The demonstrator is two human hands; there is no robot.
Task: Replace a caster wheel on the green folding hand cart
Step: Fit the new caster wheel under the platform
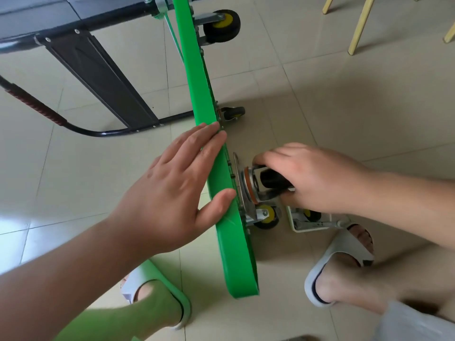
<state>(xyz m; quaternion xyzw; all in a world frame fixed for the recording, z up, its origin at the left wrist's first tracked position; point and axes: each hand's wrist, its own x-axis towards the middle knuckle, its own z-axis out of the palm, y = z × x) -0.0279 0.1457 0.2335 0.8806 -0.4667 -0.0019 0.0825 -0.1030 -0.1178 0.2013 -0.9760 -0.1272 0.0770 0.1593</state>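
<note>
We judge the step in hand as fitting: the caster is being offered up to the underside of the cart, w/ its mounting plate just beside the deck and roughly parallel to it. We can't tell if the plate is fully seated.

The cart stands on its long edge on the tile floor, underside facing right, between the person's feet. The left hand lies flat on the top face, fingers straight and thumb over the edge, bracing the deck and gripping nothing. The right hand is curled round the caster's black wheel and fork, pushing it toward the deck.

Next move, in our view: line up the plate holes w/ the deck holes, keep the plate square, then get fasteners in. That needs a free hand, so the cart must stay propped. No tool or loose bolts are in sight.

Looks: bright green plastic deck, thin in profile. The caster has a silver plate, a swivel w/ an orange ring and a black wheel. A 2nd caster w/ a yellow hub sits mounted just below, and a loose one, prob. the old unit, lies on the floor near the right foot.
</note>
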